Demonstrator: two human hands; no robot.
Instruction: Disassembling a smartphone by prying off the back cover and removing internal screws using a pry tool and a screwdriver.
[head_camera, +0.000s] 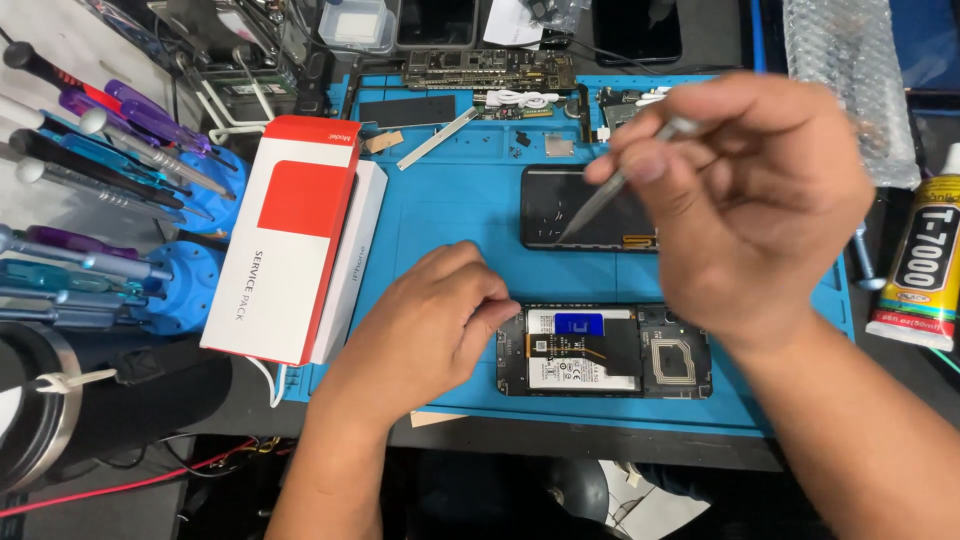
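- Right hand (745, 205): closed around tweezers (610, 195), held raised above the blue mat (450, 215). Only the slim metal shaft shows; the grip end is hidden in the fist.
- Tweezers: long axis slanted, tip pointing down and to the left of the hand, over a black panel (570, 210). Whether the tip touches the panel cannot be told.
- Panel: its right end is covered by the right hand.
- Left hand (430, 325): fingers curled narrow, holding nothing visible, fingertips touching the left end of an opened phone (605, 350).
- Phone: lies flat below the right hand, long axis left to right, insides facing up.
- Red-and-white box (290, 235): left of the left hand.
- Glue tube (920, 265): right of the right hand, partly cut off.
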